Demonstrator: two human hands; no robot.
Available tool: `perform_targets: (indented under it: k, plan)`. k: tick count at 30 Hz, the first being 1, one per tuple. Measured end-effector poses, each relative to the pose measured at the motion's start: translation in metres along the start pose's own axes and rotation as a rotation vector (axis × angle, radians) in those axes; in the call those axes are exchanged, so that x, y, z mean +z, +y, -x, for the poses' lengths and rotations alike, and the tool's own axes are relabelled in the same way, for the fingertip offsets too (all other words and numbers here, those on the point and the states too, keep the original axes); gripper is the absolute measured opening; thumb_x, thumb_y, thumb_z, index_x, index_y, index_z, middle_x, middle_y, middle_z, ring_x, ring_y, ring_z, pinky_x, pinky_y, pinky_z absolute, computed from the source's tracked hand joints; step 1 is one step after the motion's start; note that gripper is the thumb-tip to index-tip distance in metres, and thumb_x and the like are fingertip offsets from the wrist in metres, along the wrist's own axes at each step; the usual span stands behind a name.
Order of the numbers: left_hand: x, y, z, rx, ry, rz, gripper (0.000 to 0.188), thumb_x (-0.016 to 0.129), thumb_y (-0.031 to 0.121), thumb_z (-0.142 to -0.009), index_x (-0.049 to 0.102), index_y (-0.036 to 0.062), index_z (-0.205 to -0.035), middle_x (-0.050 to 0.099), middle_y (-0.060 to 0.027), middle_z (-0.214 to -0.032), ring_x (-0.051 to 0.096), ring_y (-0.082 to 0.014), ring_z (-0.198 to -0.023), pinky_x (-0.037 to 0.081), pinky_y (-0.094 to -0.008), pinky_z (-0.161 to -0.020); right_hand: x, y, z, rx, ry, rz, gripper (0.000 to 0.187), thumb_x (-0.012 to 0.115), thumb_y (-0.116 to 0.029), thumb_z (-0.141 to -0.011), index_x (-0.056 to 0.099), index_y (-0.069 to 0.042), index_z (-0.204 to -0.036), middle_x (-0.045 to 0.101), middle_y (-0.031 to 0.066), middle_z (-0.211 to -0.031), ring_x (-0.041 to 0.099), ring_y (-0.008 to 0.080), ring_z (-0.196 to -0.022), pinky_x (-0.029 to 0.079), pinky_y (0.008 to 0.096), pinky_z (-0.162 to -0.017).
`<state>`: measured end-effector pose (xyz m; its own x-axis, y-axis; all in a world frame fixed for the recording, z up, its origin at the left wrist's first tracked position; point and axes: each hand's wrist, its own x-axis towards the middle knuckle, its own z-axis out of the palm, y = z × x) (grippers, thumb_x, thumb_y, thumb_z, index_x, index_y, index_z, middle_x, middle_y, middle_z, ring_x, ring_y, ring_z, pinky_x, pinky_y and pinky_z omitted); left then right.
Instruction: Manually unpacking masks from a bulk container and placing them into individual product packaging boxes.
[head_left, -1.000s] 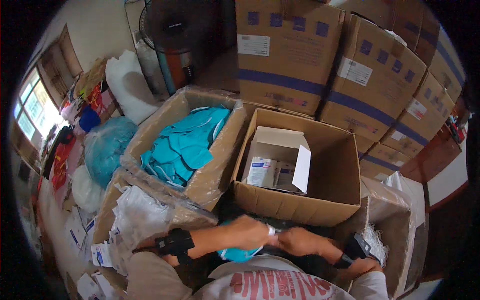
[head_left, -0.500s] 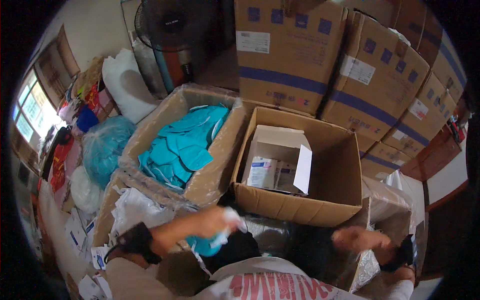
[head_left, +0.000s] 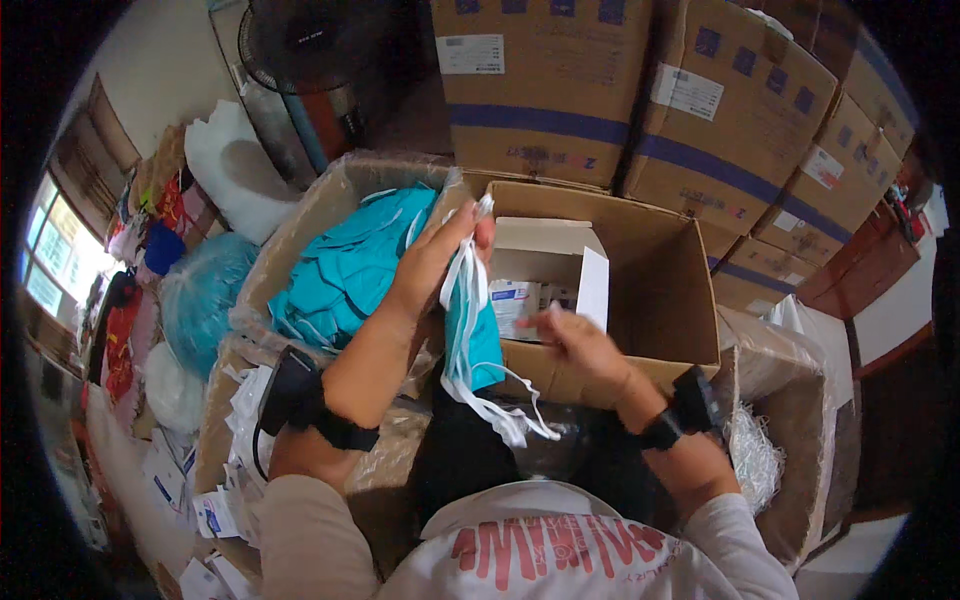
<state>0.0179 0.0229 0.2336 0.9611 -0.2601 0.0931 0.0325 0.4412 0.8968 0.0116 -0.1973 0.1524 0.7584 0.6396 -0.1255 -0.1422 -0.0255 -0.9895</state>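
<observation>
My left hand (head_left: 437, 255) is raised at the front left of the open carton, fingers closed on a small bunch of teal face masks (head_left: 484, 345). Their white straps (head_left: 462, 350) hang down in loose loops. My right hand (head_left: 583, 350) is over the carton's front edge, its fingers bent toward the white packets (head_left: 513, 302); motion blur hides whether they grip anything. Those packets lie in a white inner box (head_left: 540, 236) with its flap up, inside the brown carton (head_left: 660, 330). More teal masks (head_left: 350, 270) fill the plastic-lined carton left of it.
Stacked cartons with blue bands (head_left: 540, 120) rise behind. White packets (head_left: 250, 410) fill a box by my left arm. Shredded white strands (head_left: 757, 455) sit in a box at right. Stuffed bags (head_left: 205, 295) and a fan (head_left: 300, 45) stand at left and back.
My left hand has risen from low over my lap to the carton's front left, bringing the teal masks up. My right hand has swung in from the right side to the carton's front edge.
</observation>
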Motion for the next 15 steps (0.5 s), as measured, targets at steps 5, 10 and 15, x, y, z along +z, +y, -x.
perform_targets:
  k: [5, 10, 15]
  plan:
    - [0.024, 0.023, -0.008, 0.093, 0.091, -0.107, 0.032, 0.043, 0.037, -0.090, 0.052, 0.0092, -0.076, 0.048, 0.0011, -0.061, 0.046, -0.0070, -0.050, 0.039, -0.0206, -0.046, 0.031, 0.033, 0.010, 0.260, -0.494, -0.561, 0.063, 0.026, -0.058, -0.087, 0.056, -0.006, -0.106, 0.055, -0.0013, -0.088, 0.046, 0.0061, -0.076, 0.036, 0.0188, -0.064]
    - [0.015, 0.034, -0.015, 0.161, 0.187, -0.157, 0.033, 0.047, 0.039, -0.087, 0.054, 0.0081, -0.079, 0.048, 0.0006, -0.063, 0.048, -0.0082, -0.053, 0.039, -0.0213, -0.048, 0.055, 0.036, 0.023, 0.269, -0.551, -0.746, 0.055, 0.030, -0.056, -0.087, 0.053, -0.009, -0.106, 0.054, 0.0025, -0.096, 0.043, 0.0058, -0.070, 0.035, 0.0179, -0.059]
    - [0.003, 0.037, -0.017, 0.191, 0.313, -0.157, 0.035, 0.051, 0.042, -0.084, 0.055, 0.0075, -0.082, 0.050, -0.0001, -0.065, 0.049, -0.0090, -0.057, 0.040, -0.0224, -0.051, 0.057, 0.031, 0.032, 0.234, -0.587, -0.589, 0.050, 0.031, -0.051, -0.089, 0.054, -0.009, -0.107, 0.056, 0.0014, -0.102, 0.041, 0.0037, -0.069, 0.032, 0.0162, -0.055]
